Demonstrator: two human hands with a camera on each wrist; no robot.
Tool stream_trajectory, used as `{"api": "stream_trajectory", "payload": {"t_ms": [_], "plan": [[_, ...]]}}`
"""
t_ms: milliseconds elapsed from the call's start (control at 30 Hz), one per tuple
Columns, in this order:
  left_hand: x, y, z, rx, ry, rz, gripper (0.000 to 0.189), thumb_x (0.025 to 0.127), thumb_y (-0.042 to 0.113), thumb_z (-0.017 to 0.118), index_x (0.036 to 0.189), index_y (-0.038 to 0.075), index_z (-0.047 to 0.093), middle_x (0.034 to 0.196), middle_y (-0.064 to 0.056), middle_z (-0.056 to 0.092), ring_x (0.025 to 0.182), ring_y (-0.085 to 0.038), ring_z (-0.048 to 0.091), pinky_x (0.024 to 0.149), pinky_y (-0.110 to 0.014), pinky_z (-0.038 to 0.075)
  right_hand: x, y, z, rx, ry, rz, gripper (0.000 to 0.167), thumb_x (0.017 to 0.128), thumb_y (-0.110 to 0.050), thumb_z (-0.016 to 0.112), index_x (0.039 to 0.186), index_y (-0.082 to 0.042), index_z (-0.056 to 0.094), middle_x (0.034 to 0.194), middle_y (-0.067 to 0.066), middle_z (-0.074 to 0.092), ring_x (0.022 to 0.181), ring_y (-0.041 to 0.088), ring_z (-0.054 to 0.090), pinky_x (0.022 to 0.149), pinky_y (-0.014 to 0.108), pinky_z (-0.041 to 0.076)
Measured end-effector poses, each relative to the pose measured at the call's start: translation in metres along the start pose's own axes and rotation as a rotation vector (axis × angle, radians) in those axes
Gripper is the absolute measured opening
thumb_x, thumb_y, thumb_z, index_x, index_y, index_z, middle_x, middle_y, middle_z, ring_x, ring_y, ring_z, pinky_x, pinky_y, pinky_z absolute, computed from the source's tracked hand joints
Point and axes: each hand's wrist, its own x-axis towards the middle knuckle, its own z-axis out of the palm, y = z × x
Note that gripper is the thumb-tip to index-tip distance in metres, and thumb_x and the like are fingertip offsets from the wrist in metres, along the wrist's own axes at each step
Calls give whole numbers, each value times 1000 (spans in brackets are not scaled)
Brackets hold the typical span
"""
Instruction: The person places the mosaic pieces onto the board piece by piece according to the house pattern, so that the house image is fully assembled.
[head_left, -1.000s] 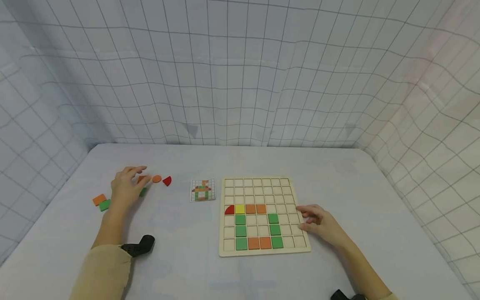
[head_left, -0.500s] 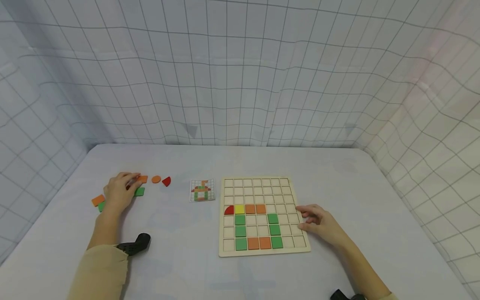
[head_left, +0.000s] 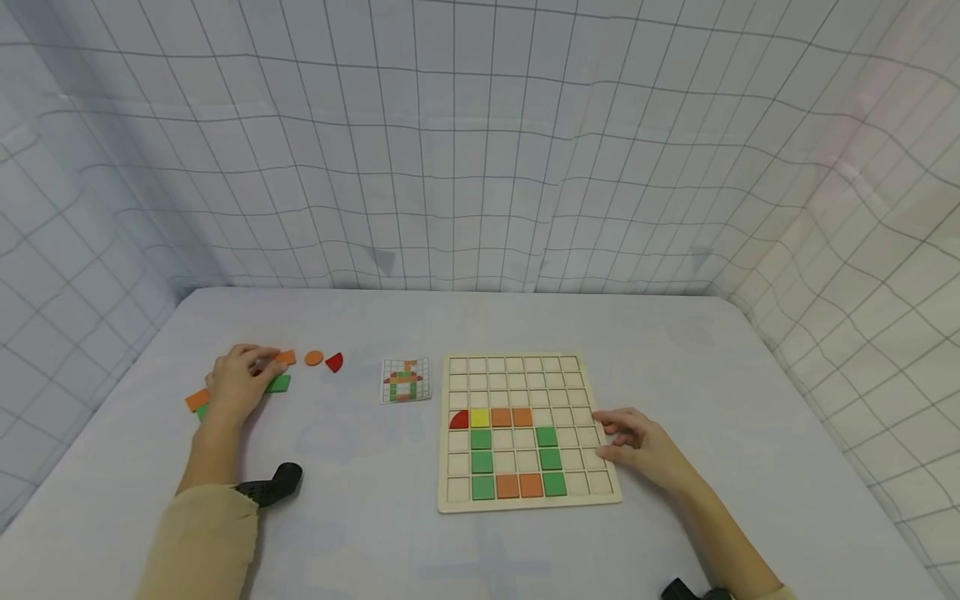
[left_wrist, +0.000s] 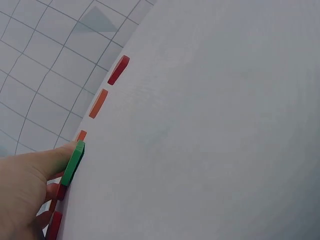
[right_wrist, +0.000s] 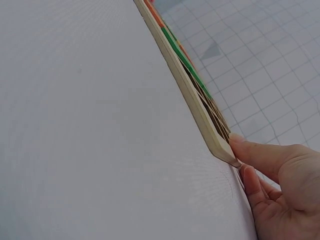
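My left hand is over loose tiles at the table's left, thumb and fingers partly bent. Just by its fingertips lie an orange tile and a green tile. In the left wrist view the thumb reaches behind the green tile, and a red piece shows close to the bent fingers; I cannot tell whether they grip it. My right hand rests at the right edge of a wooden grid board, fingers loosely bent. Green, orange, yellow and red tiles sit in the board's cells.
A small pattern card lies left of the board. Between it and my left hand are an orange disc and a red quarter-round piece. Another orange tile lies beside my left wrist. A checked curtain hangs behind the table.
My left hand has shifted left and slightly down, uncovering more of the orange and green tiles by its fingertips. My right hand and the board stay as they were.
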Motion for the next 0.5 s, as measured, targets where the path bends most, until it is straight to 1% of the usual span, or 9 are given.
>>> {"api": "stream_trajectory", "payload": {"t_ms": [100,233,500], "plan": [[-1,-1,2,-13,35,-4,37,92,27,55,113,-4,57,120,-27,44,101,-47,37,83,-62,22,0,-1,0,1,0,-3,51,77,-10,73,122,2,54,105,15,52,85,12,52,73,18,45],[-2,-2,4,-12,89,6,37,90,26,58,110,-5,58,116,-28,47,97,-44,40,82,-60,24,0,-1,0,-1,-1,-7,50,77,-10,73,122,3,54,104,15,52,85,11,52,73,18,45],[-5,-2,9,-6,167,41,36,88,26,61,107,-5,59,111,-27,51,96,-43,42,83,-58,24,0,1,-1,-25,5,-11,50,77,-12,73,122,2,55,104,14,53,87,10,51,74,18,45]]}}
